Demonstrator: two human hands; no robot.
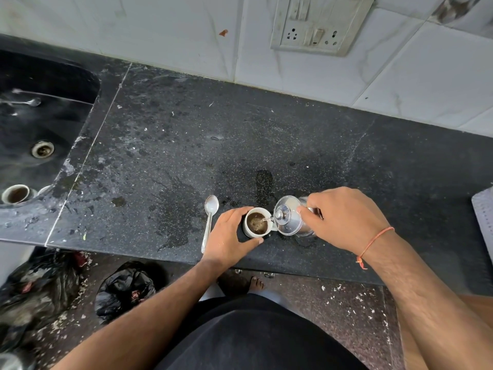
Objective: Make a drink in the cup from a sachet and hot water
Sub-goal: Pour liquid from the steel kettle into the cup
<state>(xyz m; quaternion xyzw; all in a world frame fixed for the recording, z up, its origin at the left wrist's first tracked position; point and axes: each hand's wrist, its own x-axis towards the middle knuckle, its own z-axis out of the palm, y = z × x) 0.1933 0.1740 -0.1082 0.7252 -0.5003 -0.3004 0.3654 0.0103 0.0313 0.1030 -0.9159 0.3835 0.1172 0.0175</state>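
Hot water is pouring from a tilted steel kettle into a small white cup near the front edge of the dark counter.

The cup is holding frothy brown liquid. The left hand is curling round the cup's side, steadying it; the right hand is gripping the kettle. A steel spoon is lying just beside the left hand.
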